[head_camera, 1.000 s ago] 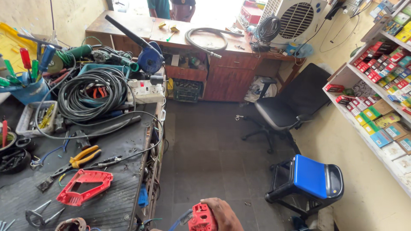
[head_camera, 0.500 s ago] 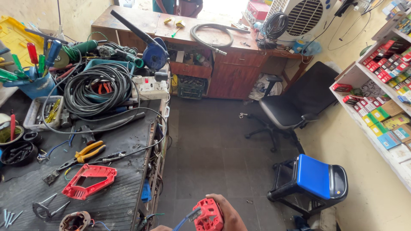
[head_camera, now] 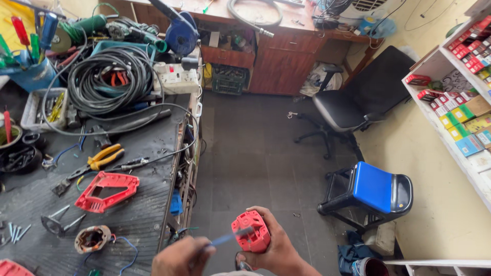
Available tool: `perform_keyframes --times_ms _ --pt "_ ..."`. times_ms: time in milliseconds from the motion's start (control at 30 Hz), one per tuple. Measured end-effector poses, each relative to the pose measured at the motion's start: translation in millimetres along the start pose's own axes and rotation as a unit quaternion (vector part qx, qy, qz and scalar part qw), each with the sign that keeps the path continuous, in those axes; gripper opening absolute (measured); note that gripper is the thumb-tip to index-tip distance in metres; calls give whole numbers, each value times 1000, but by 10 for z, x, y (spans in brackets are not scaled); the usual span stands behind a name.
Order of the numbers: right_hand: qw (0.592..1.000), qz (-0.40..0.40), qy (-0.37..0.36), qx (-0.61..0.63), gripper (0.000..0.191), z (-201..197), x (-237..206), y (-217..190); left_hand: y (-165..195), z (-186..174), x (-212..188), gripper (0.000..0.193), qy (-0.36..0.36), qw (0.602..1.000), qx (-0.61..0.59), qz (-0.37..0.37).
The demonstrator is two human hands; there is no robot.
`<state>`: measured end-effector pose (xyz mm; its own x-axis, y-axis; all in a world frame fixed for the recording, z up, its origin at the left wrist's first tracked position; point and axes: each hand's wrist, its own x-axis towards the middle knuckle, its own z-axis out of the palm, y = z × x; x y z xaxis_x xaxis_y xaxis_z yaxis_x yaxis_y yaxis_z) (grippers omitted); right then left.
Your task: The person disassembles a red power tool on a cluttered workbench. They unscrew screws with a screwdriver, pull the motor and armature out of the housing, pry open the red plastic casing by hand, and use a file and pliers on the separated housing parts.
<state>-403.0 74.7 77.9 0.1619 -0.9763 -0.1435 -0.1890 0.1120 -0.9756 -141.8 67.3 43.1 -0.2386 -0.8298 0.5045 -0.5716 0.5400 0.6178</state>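
My right hand (head_camera: 279,248) grips a small red plastic motor housing (head_camera: 250,231) at the bottom middle, over the dark floor. My left hand (head_camera: 180,258) sits just to its left, closed on a thin blue-handled tool (head_camera: 221,238). The tool is blurred and its tip reaches the red housing. On the workbench (head_camera: 133,204) to the left lie a red handle-shaped casing half (head_camera: 105,190), a round motor stator (head_camera: 92,238) with blue wires, and yellow-handled pliers (head_camera: 97,161).
A coil of black cable (head_camera: 110,82), a white power strip (head_camera: 176,79), a blue blower (head_camera: 181,33) and a tub of screwdrivers (head_camera: 28,71) crowd the bench's far end. A blue stool (head_camera: 376,189) and a black office chair (head_camera: 353,102) stand on the right. Shelves of boxes (head_camera: 460,102) line the right wall.
The view has tilted down and moved closer. Both hands have risen into view, and the blue tool now points at the red housing.
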Motion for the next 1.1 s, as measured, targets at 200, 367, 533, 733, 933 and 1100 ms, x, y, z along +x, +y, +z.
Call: perform_keyframes --times_ms 200,367,533,733,933,1100 --pt "967 8 -122 221 91 -22 11 -24 82 -216 114 17 -27 999 -36 -6" --pt "911 36 -210 353 94 -32 38 -62 1 -224 155 21 -14 988 -64 138" --pt "879 48 -249 404 99 -17 83 -58 -69 -188 166 16 0 999 -28 47" --pt "923 -6 -246 296 100 -62 119 9 -112 -238 187 20 -7 997 14 80" --pt "979 -54 -124 150 97 -55 107 -9 -11 -368 191 24 -25 992 50 115" --pt "991 -21 -42 128 91 46 76 -96 176 -337 194 38 2 994 83 67"
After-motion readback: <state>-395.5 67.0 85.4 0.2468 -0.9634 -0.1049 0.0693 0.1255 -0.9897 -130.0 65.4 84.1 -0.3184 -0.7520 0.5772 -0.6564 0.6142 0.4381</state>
